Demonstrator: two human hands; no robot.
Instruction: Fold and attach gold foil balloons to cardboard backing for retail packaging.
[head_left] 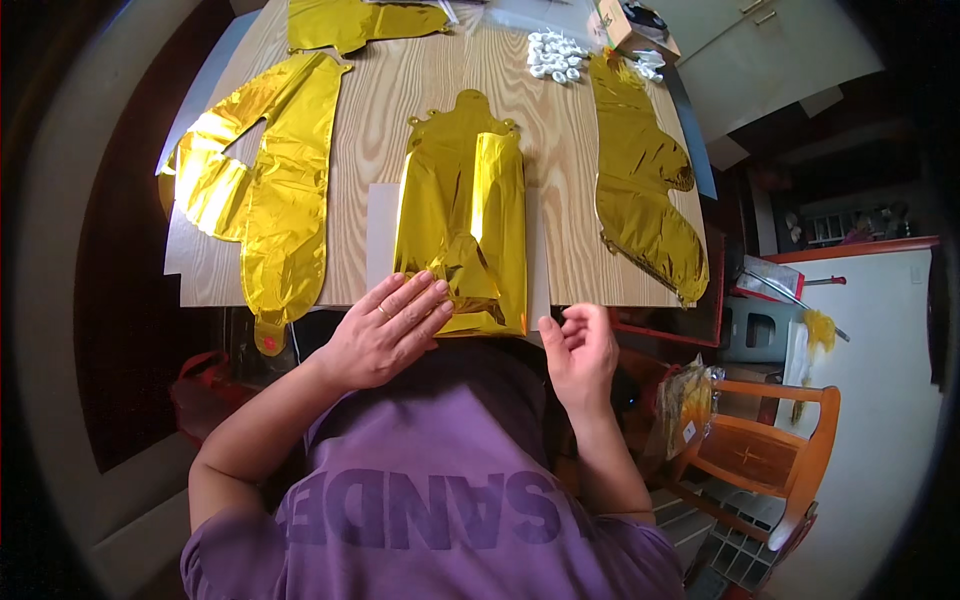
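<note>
A folded gold foil balloon (470, 215) lies flat at the near middle of the table, its lobed far end with small tabs spread out. My left hand (395, 325) rests on its near left corner, fingers stretched out together, a ring on one of them. To the right of the balloon, just off the table's near edge, my right hand (582, 350) is raised with fingers curled in and thumb up. Nothing shows in it. A pale sheet (381, 225) shows from under the folded balloon.
Flat gold foil balloons lie around: one with a triangular hole (290, 170) at left, a curved one (640, 170) at right, another (365, 25) at the far edge. Small white plastic pieces (556, 56) are heaped far right. A wooden chair (750, 450) stands at right.
</note>
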